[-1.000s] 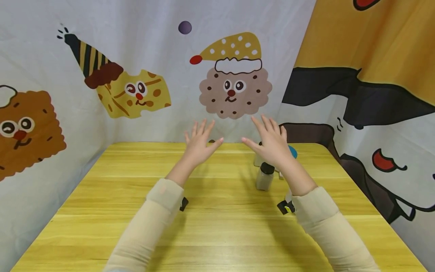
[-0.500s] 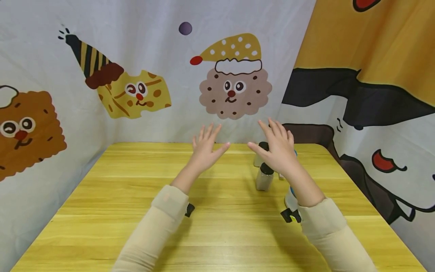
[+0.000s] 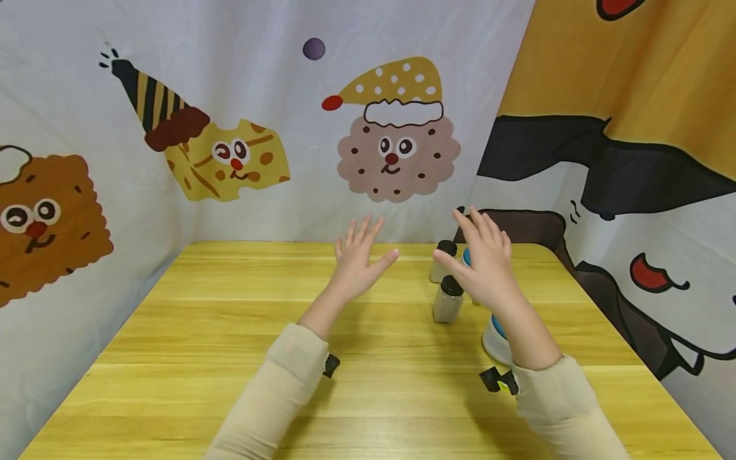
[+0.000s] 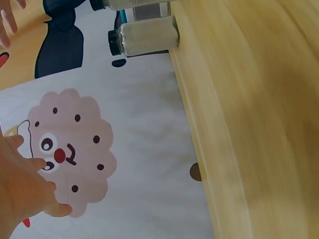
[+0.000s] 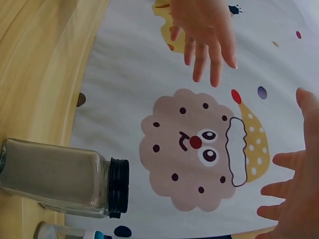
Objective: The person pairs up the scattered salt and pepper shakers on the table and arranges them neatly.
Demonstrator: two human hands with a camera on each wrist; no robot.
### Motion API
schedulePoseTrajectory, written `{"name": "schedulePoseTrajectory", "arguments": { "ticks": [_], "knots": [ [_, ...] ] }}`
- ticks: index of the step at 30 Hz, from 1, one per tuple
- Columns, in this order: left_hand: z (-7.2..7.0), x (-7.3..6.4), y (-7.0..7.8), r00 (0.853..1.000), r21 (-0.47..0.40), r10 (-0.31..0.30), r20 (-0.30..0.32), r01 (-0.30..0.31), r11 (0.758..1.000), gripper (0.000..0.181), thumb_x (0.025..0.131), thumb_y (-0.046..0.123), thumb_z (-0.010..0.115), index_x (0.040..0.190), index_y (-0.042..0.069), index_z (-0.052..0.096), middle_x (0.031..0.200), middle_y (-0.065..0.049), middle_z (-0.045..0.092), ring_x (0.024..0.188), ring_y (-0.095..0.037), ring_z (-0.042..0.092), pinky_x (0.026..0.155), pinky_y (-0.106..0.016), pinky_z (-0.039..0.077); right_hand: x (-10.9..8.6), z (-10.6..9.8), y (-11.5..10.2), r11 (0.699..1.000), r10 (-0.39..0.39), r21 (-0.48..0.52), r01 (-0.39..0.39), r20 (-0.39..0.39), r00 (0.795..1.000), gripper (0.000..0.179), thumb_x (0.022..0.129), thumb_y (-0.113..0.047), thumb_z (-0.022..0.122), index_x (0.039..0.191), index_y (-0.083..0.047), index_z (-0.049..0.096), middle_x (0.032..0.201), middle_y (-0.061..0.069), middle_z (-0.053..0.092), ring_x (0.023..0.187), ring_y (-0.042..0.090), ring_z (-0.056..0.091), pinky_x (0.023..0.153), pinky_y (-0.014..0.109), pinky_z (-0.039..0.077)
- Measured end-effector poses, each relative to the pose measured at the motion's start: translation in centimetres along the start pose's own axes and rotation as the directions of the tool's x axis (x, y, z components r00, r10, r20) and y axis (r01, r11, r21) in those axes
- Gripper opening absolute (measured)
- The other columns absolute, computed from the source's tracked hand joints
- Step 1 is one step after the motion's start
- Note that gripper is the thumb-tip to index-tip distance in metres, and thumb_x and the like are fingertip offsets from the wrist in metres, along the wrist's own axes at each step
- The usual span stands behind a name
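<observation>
My left hand (image 3: 358,262) is raised over the table, fingers spread and holding nothing. To its right my right hand (image 3: 483,268) hovers the same way, thumb out toward the left hand. Just left of and below the right hand stands a clear jar with a black lid and greyish contents (image 3: 448,303); it also shows large in the right wrist view as a squarish jar (image 5: 55,174). Behind it is a second black-lidded jar (image 3: 440,265). A blue-topped container (image 3: 466,257) is partly hidden by the right hand. A white round container with a blue top (image 3: 496,342) sits beside the right forearm, which covers part of it.
The wooden table (image 3: 230,332) ends at a white cloth backdrop (image 3: 259,217) printed with cartoon snacks. An orange and black printed curtain (image 3: 644,172) hangs at the right. Black camera mounts (image 3: 499,379) are worn at both wrists.
Both hands have drifted right and slightly down in the head view, fingers still spread. The back jar and the white blue-topped container have come further into sight.
</observation>
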State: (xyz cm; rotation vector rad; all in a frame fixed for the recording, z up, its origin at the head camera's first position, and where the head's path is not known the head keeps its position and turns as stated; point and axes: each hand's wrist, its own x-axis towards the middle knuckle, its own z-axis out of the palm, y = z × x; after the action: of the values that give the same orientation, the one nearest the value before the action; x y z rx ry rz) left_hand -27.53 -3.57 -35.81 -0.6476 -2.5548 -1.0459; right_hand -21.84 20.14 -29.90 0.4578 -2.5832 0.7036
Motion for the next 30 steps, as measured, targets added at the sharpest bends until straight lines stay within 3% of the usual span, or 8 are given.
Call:
{"name": "schedulePoseTrajectory", "arguments": {
  "ticks": [18,30],
  "knots": [
    [1.6,-1.0,1.1,1.0,-0.108,-0.024,-0.004,0.023,0.994,0.072,0.094,0.054,0.049,0.154,0.026,0.019,0.159,-0.005,0.009,0.143,-0.028,-0.006,0.107,-0.059,-0.009,-2.5,-0.7,1.2,0.999,0.016,0.047,-0.014,-0.059,0.998,0.077,0.092,-0.047,0.06,0.152,-0.014,0.026,0.157,0.015,0.014,0.142,0.037,0.005,0.107,0.063,-0.002],
    [2.8,-1.6,1.4,1.0,-0.187,-0.024,0.008,0.025,0.982,0.082,0.089,0.071,0.04,0.154,0.027,0.018,0.159,-0.003,0.007,0.144,-0.028,-0.004,0.108,-0.059,-0.007,-3.9,-0.8,2.2,0.997,0.018,0.083,-0.01,-0.099,0.995,0.078,0.091,-0.043,0.063,0.152,-0.014,0.025,0.157,0.015,0.015,0.142,0.038,0.008,0.105,0.066,-0.003]
  ]
}}
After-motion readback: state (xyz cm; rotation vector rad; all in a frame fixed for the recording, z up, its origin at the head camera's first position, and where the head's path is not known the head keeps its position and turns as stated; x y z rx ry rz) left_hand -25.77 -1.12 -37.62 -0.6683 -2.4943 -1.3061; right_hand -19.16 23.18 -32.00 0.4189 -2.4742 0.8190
